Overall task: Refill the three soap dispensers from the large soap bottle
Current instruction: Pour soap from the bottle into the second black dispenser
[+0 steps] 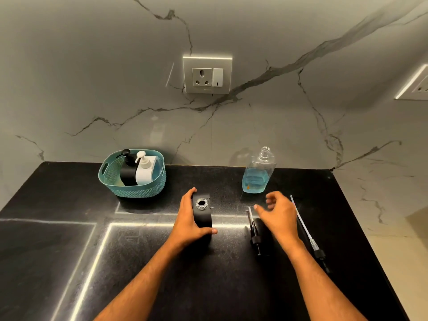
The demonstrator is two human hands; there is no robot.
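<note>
**Open dispenser steadied, pour not yet begun**

The left hand (193, 220) was wrapped around a black dispenser (203, 214) standing upright on the dark counter (69, 251), thumb at its near edge and fingers behind the far side. The dispenser's neck stood uncapped, its round mouth facing up between thumb and fingers.

The right hand (279, 216) hovered empty above the counter, fingers loosely spread and slightly blurred, gripping nothing. Just under and beside it lay two removed pump heads with their dip tubes: a short black one (254, 237) on the side toward the dispenser, and a longer one with a clear tube (305, 230) on the outer side.

Beyond the right hand, near the wall, stood the large soap bottle (258, 173), clear, uncapped, with blue liquid filling roughly its lower half. Beyond and outward of the left hand sat a teal basket (139, 188) holding the other two dispensers, one black (128, 170) and one white (144, 170), both with pumps on.

The step in hand appeared to be filling the first dispenser. The next move likely called for the right hand to reach forward, grasp the bottle around its body, and tilt it slowly over the narrow mouth while the left kept the dispenser steady; the small opening left little room for a wide stream.
</note>
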